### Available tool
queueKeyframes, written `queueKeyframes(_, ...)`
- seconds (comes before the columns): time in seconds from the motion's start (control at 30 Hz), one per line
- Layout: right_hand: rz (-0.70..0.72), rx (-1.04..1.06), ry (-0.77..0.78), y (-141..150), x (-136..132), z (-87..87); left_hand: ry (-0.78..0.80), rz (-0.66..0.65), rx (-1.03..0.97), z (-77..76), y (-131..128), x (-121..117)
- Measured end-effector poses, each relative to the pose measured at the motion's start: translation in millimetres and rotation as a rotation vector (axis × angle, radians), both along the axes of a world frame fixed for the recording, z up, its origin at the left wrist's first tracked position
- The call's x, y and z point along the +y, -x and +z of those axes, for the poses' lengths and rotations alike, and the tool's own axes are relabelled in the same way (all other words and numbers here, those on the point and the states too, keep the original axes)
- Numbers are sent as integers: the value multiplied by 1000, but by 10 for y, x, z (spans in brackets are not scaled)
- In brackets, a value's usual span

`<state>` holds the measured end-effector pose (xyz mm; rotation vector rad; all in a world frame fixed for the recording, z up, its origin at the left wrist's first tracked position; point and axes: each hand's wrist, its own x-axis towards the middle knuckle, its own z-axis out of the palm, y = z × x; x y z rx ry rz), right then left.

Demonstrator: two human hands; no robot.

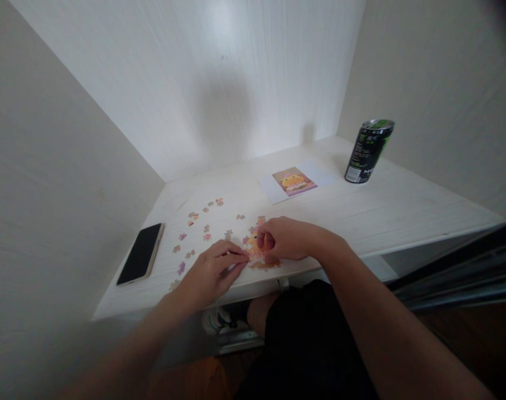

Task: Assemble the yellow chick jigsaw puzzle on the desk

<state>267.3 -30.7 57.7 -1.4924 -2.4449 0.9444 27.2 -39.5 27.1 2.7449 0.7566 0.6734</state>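
A partly joined jigsaw puzzle [259,264] with orange, yellow and pink parts lies near the front edge of the white desk. My left hand [215,266] touches its left side, with thumb and fingertips pinched together; whatever is between them is too small to make out. Over the puzzle's upper right part is my right hand [286,239], its fingers curled and pressed together, hiding some of the picture. I cannot see clearly whether a piece is in those fingers. Loose puzzle pieces [207,236] are scattered to the left of the puzzle, several of them pink, grey or orange.
Behind the puzzle lies a printed reference picture [294,182] of a yellow figure on white paper. A black and green drink can [367,153] stands at the back right. A phone [141,254] rests at the left edge. Pale walls enclose the desk [320,208] on three sides.
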Motion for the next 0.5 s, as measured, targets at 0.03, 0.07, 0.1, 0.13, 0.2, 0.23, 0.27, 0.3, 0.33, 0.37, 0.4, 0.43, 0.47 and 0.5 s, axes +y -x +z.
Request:
queueKeyframes(0.03, -1, 1, -2, -2, 0, -2, -11, 1, 16, 3, -2, -8)
queueKeyframes(0.07, -1, 1, -4, -3, 0, -4, -17, 2, 32, 5, -3, -17)
queueKeyframes(0.1, -1, 1, -4, -3, 0, -5, -16, 2, 48, 8, -2, -25)
queueKeyframes(0.13, 0, 1, -5, -3, 0, -6, -16, -2, 55, 12, 1, -30)
queueKeyframes(0.2, 2, -1, -6, 0, 0, -4, 2, -4, 54, 26, 16, -27)
queueKeyframes(0.23, 3, -2, -7, 2, -1, -2, 20, 6, 49, 39, 27, -18)
queueKeyframes(0.27, 5, -2, -9, 5, -2, 2, 44, 21, 45, 56, 41, -2)
queueKeyframes(0.3, 7, -1, -10, 8, -4, 7, 71, 41, 46, 79, 57, 20)
queueKeyframes(0.33, 7, -1, -11, 11, -7, 14, 95, 55, 52, 106, 74, 47)
queueKeyframes(0.37, 6, -1, -11, 14, -12, 22, 113, 64, 69, 137, 90, 79)
queueKeyframes(0.4, 5, -3, -10, 18, -18, 32, 120, 61, 90, 169, 106, 117)
queueKeyframes(0.43, 4, -6, -10, 21, -25, 42, 127, 47, 120, 203, 120, 160)
queueKeyframes(0.47, 5, -8, -10, 24, -32, 53, 133, 30, 155, 240, 132, 208)
queueKeyframes(0.5, 8, -10, -11, 26, -39, 63, 136, 16, 187, 279, 143, 262)
